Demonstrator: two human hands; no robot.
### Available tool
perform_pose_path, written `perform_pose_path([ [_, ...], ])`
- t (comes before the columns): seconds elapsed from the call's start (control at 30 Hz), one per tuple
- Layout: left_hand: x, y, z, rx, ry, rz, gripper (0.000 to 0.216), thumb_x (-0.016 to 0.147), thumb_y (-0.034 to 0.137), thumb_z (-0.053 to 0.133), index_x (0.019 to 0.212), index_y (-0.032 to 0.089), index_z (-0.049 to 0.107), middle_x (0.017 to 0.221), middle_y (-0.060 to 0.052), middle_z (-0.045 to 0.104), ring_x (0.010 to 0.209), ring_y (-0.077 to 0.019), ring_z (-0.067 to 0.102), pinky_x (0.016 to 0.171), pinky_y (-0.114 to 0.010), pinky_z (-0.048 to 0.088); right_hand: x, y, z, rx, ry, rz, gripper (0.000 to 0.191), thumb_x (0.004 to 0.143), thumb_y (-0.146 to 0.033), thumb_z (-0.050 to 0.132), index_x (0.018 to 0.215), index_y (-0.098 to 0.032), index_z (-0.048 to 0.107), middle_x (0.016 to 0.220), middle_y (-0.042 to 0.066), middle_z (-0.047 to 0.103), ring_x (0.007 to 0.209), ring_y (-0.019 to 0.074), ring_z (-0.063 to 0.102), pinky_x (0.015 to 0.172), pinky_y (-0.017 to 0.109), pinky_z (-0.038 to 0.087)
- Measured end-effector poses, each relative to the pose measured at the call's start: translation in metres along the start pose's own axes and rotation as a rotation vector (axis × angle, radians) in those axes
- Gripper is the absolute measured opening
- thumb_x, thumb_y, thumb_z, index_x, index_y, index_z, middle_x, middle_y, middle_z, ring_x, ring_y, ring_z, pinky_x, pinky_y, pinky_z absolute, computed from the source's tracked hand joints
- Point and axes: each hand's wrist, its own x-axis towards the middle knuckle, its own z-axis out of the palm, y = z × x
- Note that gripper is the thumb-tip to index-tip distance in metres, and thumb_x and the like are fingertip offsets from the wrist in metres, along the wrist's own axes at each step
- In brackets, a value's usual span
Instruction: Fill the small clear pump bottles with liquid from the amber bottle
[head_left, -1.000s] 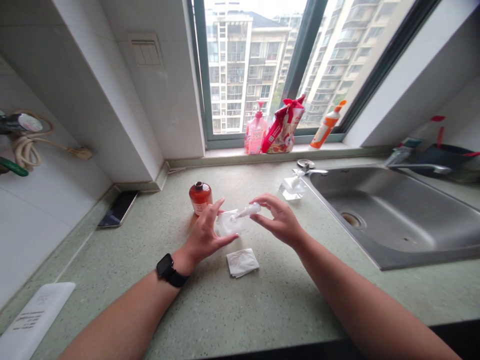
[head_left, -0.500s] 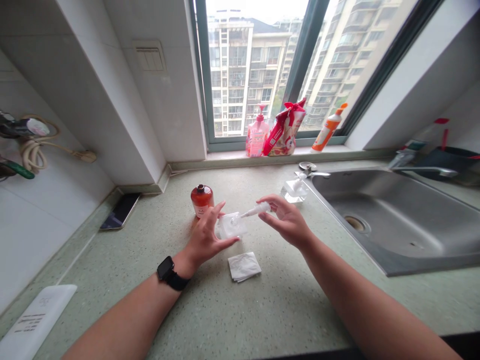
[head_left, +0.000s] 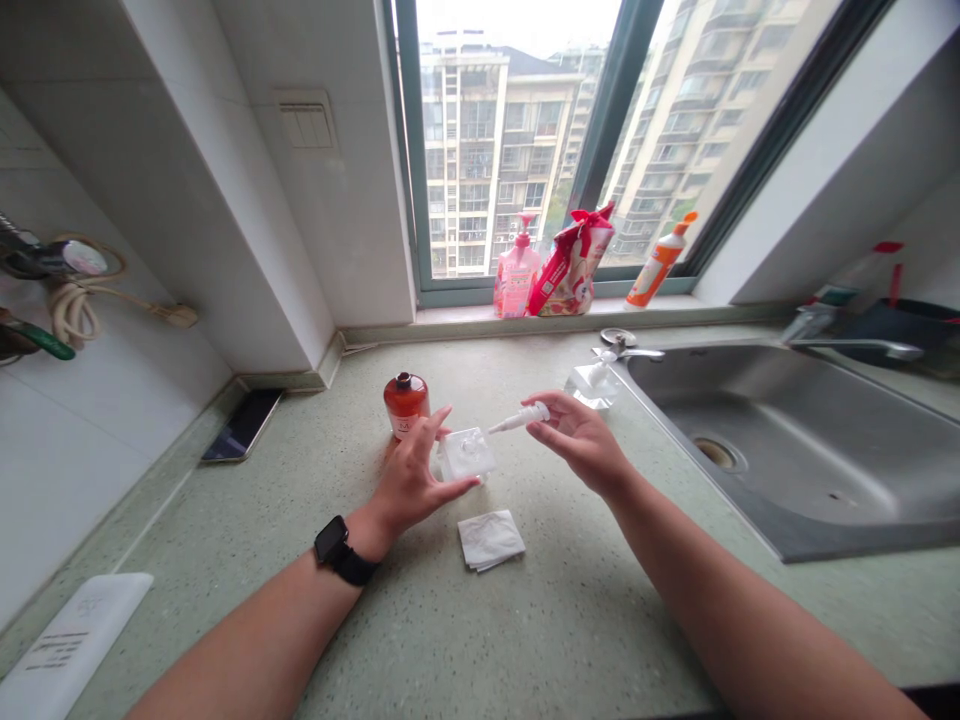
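Observation:
My left hand point(head_left: 409, 475), a black watch on its wrist, grips a clear square bottle point(head_left: 469, 457) between thumb and fingers. The bottle's round mouth is bare and faces up. My right hand point(head_left: 581, 435) pinches a whitish pump top point(head_left: 521, 416), held nearly level. Its narrow end points left, just short of the bottle's mouth. An amber bottle point(head_left: 406, 397) with a pale label stands uncapped behind my left hand, which partly hides it. A folded white tissue point(head_left: 491, 540) lies on the counter in front of the clear bottle.
A second clear pump bottle point(head_left: 594, 384) stands by the steel sink point(head_left: 795, 470) on the right. A phone point(head_left: 241, 425) lies at the back left, a white slab point(head_left: 71, 650) at the front left. A pink pump bottle point(head_left: 516, 280), red bag point(head_left: 574, 265) and orange bottle point(head_left: 660, 268) line the sill.
The pump top's narrow end has drawn back slightly to the right from the clear bottle's mouth. More of the bottle's top face shows. Both hands keep their grip.

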Motion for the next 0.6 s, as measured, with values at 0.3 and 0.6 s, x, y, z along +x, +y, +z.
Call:
perform_pose_path([
  [0.3,-0.0003,-0.0008,0.0001,0.008,-0.003,-0.013,0.098,0.085,0.054,0.090,0.164,0.031,0.036,0.129,-0.009,0.068,0.116,-0.0290,0.073,0.106,-0.050,0.060,0.0016,0.0009,-0.0036,-0.027,-0.034,0.033,0.040,0.082,-0.055,0.089,0.107,-0.025,0.079,0.102,0.006,0.080,0.097,0.0245,0.074,0.097,0.046,0.060],
  [0.6,-0.0010,0.0004,-0.0007,0.007,0.002,-0.019,0.097,0.085,0.055,0.089,0.164,0.029,0.039,0.124,-0.008,0.069,0.114,-0.0281,0.074,0.106,-0.048,0.060,0.0020,0.0074,-0.0066,-0.151,-0.120,0.054,0.041,0.084,-0.059,0.085,0.107,-0.026,0.080,0.111,0.008,0.080,0.107,0.0269,0.074,0.103,0.049,0.060],
])
